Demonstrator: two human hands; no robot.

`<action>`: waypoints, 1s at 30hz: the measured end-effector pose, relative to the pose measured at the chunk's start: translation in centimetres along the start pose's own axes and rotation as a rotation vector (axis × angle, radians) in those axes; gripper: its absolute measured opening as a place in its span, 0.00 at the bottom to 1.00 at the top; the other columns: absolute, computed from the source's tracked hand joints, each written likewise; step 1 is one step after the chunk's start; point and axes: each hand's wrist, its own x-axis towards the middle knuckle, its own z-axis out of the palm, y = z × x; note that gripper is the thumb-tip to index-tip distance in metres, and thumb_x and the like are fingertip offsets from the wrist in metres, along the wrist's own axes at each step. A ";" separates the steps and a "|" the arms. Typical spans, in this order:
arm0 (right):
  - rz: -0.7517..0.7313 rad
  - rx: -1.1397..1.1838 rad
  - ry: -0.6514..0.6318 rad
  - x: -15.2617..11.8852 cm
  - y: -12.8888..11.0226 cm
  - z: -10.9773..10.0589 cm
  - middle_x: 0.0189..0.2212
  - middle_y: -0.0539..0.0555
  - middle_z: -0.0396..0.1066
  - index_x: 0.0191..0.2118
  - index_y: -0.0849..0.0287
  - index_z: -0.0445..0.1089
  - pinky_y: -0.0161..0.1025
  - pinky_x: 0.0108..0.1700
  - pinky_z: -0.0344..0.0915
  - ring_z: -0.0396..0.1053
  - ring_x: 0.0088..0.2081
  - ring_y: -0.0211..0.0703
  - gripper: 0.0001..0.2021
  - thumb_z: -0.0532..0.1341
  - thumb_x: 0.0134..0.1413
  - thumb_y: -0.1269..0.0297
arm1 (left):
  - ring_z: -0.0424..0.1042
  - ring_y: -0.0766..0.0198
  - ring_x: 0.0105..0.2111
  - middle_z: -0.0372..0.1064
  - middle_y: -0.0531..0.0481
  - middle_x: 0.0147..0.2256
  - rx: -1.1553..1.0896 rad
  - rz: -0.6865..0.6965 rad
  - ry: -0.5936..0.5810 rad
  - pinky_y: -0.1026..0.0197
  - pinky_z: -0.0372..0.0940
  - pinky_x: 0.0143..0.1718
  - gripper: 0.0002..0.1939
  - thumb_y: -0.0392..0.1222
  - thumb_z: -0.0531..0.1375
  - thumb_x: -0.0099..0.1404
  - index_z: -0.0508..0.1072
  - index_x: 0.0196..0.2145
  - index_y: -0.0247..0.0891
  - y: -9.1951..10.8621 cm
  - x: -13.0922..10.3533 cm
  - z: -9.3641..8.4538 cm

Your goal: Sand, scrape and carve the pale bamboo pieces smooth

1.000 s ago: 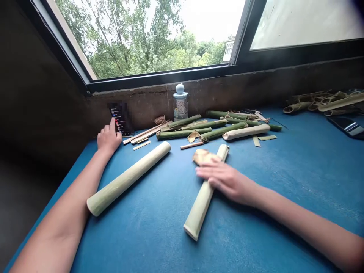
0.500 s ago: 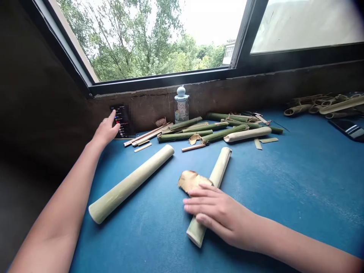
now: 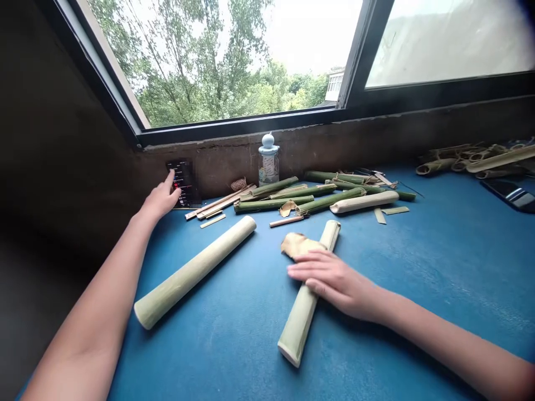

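Observation:
At the back left, my left hand (image 3: 161,197) reaches to a dark phone-like screen (image 3: 186,184), its index finger stretched out at the screen and its thumb apart. My right hand (image 3: 330,278) lies over a pale split bamboo piece (image 3: 298,323), pressing a tan, curled sheet of what looks like sandpaper (image 3: 298,245) against it. The sheet sticks out past the fingers on the far left side; the part under the palm is hidden. A second peeled bamboo tube (image 3: 194,273) lies slantwise on the blue table (image 3: 234,345), between my two arms.
Green bamboo lengths (image 3: 330,200) and thin strips (image 3: 213,221) are heaped along the back wall. A jar with a pale blue lid (image 3: 268,161) stands behind them. More split bamboo (image 3: 472,159) and a dark, glossy flat object (image 3: 512,192) lie at the right, beneath the window (image 3: 234,114).
My right hand has slid away from me along the bamboo piece, carrying the tan sheet with it. My left hand stays at the screen; the view has shifted slightly.

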 end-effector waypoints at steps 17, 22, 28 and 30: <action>-0.044 0.102 -0.061 -0.4 0.1 -0.5 0.58 0.52 0.73 0.59 0.52 0.72 0.55 0.71 0.49 0.63 0.65 0.48 0.19 0.51 0.72 0.58 | 0.71 0.39 0.53 0.73 0.42 0.54 0.044 -0.129 0.091 0.43 0.67 0.50 0.38 0.48 0.50 0.65 0.49 0.72 0.48 1.0 -2.4 -2.7; -0.185 0.175 -0.111 -0.3 -2.0 -0.2 0.58 0.52 0.73 0.59 0.56 0.72 0.40 0.68 0.55 0.66 0.63 0.40 0.18 0.51 0.72 0.64 | 0.69 0.38 0.55 0.65 0.36 0.59 0.158 -0.093 0.045 0.43 0.67 0.50 0.40 0.48 0.49 0.66 0.43 0.73 0.47 1.9 -1.0 -3.2; 0.061 -0.008 0.098 -0.5 5.3 -2.7 0.55 0.56 0.75 0.55 0.56 0.76 0.61 0.68 0.53 0.67 0.62 0.55 0.20 0.50 0.72 0.57 | 0.69 0.31 0.53 0.61 0.29 0.60 0.376 -0.111 -0.020 0.38 0.67 0.47 0.41 0.44 0.46 0.67 0.35 0.74 0.44 2.9 -0.2 -2.6; 0.137 -0.037 0.157 -0.6 6.7 -3.1 0.55 0.57 0.75 0.54 0.57 0.77 0.66 0.67 0.52 0.67 0.62 0.59 0.22 0.49 0.71 0.55 | 0.70 0.30 0.52 0.61 0.27 0.59 0.407 -0.058 -0.069 0.38 0.66 0.47 0.41 0.44 0.45 0.67 0.35 0.74 0.40 2.6 -1.4 -1.4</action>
